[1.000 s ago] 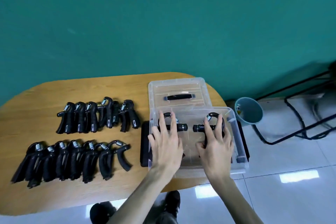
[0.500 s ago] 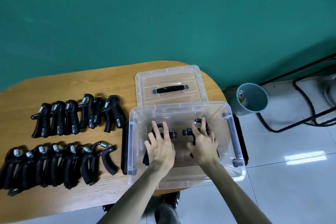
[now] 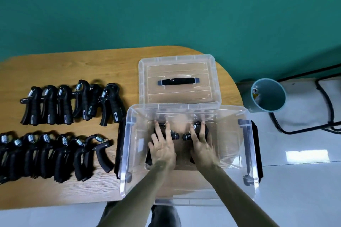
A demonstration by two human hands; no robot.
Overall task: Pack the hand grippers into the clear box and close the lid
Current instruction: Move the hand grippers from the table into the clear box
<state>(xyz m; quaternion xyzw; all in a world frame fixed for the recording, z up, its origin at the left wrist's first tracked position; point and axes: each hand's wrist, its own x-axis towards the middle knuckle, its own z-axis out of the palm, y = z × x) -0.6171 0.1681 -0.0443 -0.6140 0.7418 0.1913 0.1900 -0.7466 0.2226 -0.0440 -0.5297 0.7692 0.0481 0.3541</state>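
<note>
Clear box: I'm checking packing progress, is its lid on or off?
Off. The lid lies flat on the table behind the open clear box.

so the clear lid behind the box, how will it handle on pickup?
The clear lid looks like thin moulded plastic, so probably light and a little flexy if lifted by one edge. Its dark handle sits centred, so lifting there should keep it level. Lying flat on the table, it is unlikely to tip.

The hand grippers (image 3: 60,105) are black with shiny silver springs. The box (image 3: 247,153) and lid (image 3: 177,64) are see-through. The tabletop (image 3: 73,64) is brown wood with wavy lines. The wall (image 3: 166,5) is green.
</note>
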